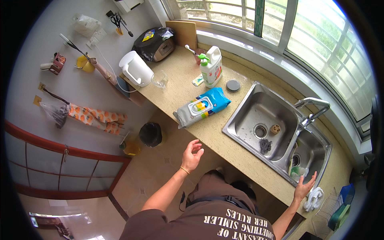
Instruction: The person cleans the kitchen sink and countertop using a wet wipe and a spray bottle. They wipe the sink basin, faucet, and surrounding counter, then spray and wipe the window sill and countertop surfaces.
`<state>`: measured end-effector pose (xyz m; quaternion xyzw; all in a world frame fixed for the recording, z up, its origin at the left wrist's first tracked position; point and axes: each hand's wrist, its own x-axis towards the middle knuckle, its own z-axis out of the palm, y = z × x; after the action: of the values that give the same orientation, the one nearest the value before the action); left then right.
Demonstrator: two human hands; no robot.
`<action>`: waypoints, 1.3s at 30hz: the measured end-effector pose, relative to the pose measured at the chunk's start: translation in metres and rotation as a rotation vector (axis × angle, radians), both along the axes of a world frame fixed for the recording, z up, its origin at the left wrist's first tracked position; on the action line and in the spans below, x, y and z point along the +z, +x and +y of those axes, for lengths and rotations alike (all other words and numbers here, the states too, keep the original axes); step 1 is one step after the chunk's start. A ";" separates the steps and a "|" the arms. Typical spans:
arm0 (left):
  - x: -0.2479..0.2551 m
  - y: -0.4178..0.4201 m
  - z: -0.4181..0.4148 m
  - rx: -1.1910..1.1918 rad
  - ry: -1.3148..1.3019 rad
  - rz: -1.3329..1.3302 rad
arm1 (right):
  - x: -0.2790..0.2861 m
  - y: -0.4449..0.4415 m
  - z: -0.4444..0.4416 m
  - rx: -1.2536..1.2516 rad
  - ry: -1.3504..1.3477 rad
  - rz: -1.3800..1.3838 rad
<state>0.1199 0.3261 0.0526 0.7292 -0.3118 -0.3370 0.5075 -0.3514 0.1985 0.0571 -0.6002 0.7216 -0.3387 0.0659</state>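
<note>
My left hand (pixel 192 155) is raised before the counter's front edge, fingers slightly curled and apart, with nothing in it. Closest to it lies a blue and grey pack of wipes (pixel 204 106) with a white flip lid. My right hand (pixel 305 188) is spread and bare above the near right corner of the double-bowl steel sink (pixel 277 167). Beside that hand a crumpled white cloth (pixel 314 199) rests on the counter. The larger bowl contains a dark scouring pad (pixel 265 146) and a small tan piece (pixel 275 129). A green and clear item (pixel 298 171) sits in the smaller bowl.
A chrome faucet (pixel 315 108) rises behind the sink. On the counter (pixel 177 72) stand a white electric kettle (pixel 136 68), a clear glass (pixel 159 79), a white pump bottle (pixel 211 70), a grey round lid (pixel 233 85) and a rice cooker (pixel 156 45). A lined bin (pixel 151 134) is on the floor.
</note>
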 end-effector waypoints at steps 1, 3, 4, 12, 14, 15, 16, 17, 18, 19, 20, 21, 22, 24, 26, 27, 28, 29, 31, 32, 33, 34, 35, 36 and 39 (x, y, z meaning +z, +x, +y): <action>0.001 0.009 -0.001 0.017 -0.012 0.010 | 0.000 0.005 0.000 0.013 -0.002 -0.010; 0.001 0.009 -0.011 -0.009 -0.093 0.023 | -0.012 -0.023 0.001 0.039 -0.042 -0.067; 0.008 0.011 -0.015 0.046 -0.093 0.048 | -0.024 -0.039 -0.006 0.034 -0.069 -0.100; -0.019 -0.030 -0.002 0.022 -0.027 0.191 | -0.113 -0.153 -0.024 -0.383 0.071 -0.545; -0.020 -0.043 0.003 -0.014 -0.009 0.180 | -0.121 -0.154 -0.033 -0.340 0.151 -0.670; -0.016 -0.048 0.002 -0.028 0.010 0.161 | -0.130 -0.156 -0.036 -0.314 0.167 -0.664; -0.013 -0.049 0.003 -0.023 0.013 0.148 | -0.135 -0.150 -0.044 -0.324 0.256 -0.637; -0.010 -0.049 0.005 -0.016 0.016 0.136 | -0.139 -0.145 -0.053 -0.330 0.346 -0.609; -0.009 -0.050 0.004 -0.026 0.013 0.131 | -0.149 -0.148 -0.060 -0.351 0.389 -0.660; -0.003 -0.055 0.001 -0.029 0.011 0.112 | -0.133 -0.137 -0.066 -0.398 0.398 -0.762; 0.007 -0.059 0.004 -0.009 0.018 0.115 | -0.162 -0.143 -0.070 -0.280 0.342 -0.635; 0.010 -0.075 -0.004 -0.046 0.009 0.168 | -0.185 -0.181 -0.063 -0.234 0.212 -0.481; 0.004 -0.072 0.001 -0.037 0.033 0.142 | -0.196 -0.179 -0.066 -0.248 0.249 -0.301; -0.003 -0.053 0.027 0.063 0.093 0.053 | -0.192 -0.136 -0.087 -0.225 0.440 -0.184; -0.022 -0.049 0.041 0.050 0.086 0.045 | -0.181 -0.130 -0.085 -0.158 0.426 -0.111; -0.019 -0.062 0.042 0.030 0.095 0.074 | -0.183 -0.141 -0.079 -0.138 0.399 -0.089; -0.021 -0.066 0.047 0.076 0.111 0.091 | -0.174 -0.133 -0.080 -0.140 0.450 -0.103; -0.025 -0.069 0.051 0.125 0.127 0.108 | -0.161 -0.126 -0.081 -0.139 0.502 -0.116; -0.040 -0.071 0.062 0.126 0.171 0.110 | -0.151 -0.135 -0.080 -0.136 0.465 0.004; -0.049 -0.075 0.063 0.131 0.190 0.111 | -0.150 -0.143 -0.082 -0.120 0.437 0.014; -0.055 -0.079 0.071 0.151 0.223 0.110 | -0.155 -0.147 -0.080 -0.090 0.424 0.025; -0.075 -0.055 0.086 0.218 0.300 0.122 | -0.160 -0.139 -0.085 -0.096 0.391 -0.067; -0.100 -0.043 0.107 0.193 0.248 0.097 | -0.157 -0.144 -0.086 -0.070 0.396 -0.079; -0.082 -0.077 0.087 0.270 0.324 0.133 | -0.170 -0.168 -0.077 -0.062 0.304 -0.125; -0.070 -0.080 0.064 0.228 0.410 0.183 | -0.183 -0.200 -0.072 0.060 0.236 -0.170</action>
<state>0.0402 0.3905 -0.0179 0.8136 -0.1055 -0.3985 0.4099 -0.5510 0.1264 -0.1260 -0.5789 0.7299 -0.2990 0.2068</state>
